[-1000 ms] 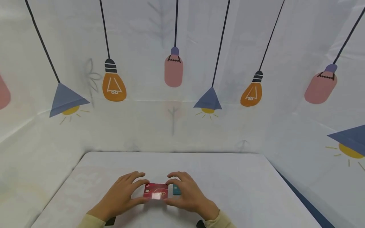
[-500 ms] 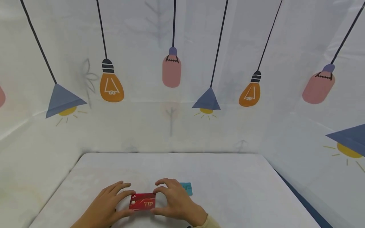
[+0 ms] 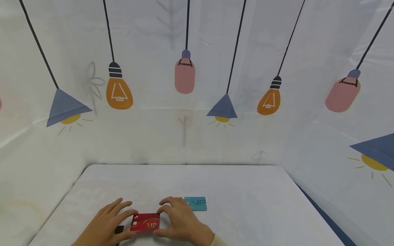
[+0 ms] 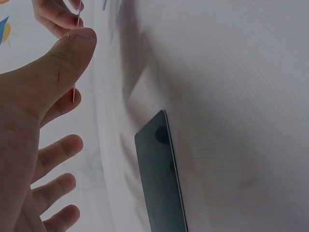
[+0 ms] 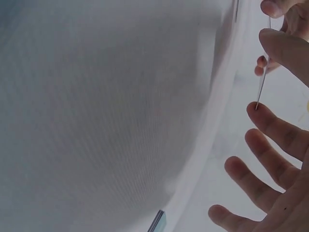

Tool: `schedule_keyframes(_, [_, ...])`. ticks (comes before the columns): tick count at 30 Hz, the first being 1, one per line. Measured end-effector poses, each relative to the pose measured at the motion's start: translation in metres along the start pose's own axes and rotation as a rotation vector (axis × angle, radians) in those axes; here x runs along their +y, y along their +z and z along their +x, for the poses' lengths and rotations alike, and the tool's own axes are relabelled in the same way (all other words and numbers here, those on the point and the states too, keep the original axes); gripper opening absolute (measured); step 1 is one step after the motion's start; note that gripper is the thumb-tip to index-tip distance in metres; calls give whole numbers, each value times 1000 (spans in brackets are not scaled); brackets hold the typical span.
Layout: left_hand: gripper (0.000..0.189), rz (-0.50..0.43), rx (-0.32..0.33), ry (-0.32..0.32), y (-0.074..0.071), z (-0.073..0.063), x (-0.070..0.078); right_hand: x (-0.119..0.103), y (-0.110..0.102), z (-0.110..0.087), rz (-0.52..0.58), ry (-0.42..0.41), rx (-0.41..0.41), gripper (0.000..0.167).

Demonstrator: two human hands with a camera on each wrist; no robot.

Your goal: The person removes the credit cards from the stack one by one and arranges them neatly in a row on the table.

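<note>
A person's left hand and right hand pinch a red card marked "VIP" by its opposite ends, each between thumb and index finger with the other fingers spread, holding it up off a white table. Beyond the right hand, a teal card lies on the table, and near the left hand lies a flat, dark, glossy object. Behind, a pale backdrop shows printed hanging lamps.
</note>
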State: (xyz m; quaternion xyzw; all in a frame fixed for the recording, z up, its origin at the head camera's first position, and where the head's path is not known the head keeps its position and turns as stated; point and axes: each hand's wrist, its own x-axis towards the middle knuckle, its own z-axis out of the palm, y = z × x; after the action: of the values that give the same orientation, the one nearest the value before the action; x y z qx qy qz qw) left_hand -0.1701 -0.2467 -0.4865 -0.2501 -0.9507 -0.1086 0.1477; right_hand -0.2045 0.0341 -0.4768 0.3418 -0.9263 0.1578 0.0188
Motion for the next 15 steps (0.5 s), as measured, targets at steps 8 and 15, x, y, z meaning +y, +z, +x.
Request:
schedule_keyframes(8, [60, 9, -29, -23, 4, -13, -8, -11, 8, 6, 0, 18, -46, 44])
schedule_keyframes(15, [63, -73, -177, -125, 6, -17, -10, -18, 12, 8, -8, 31, -82, 42])
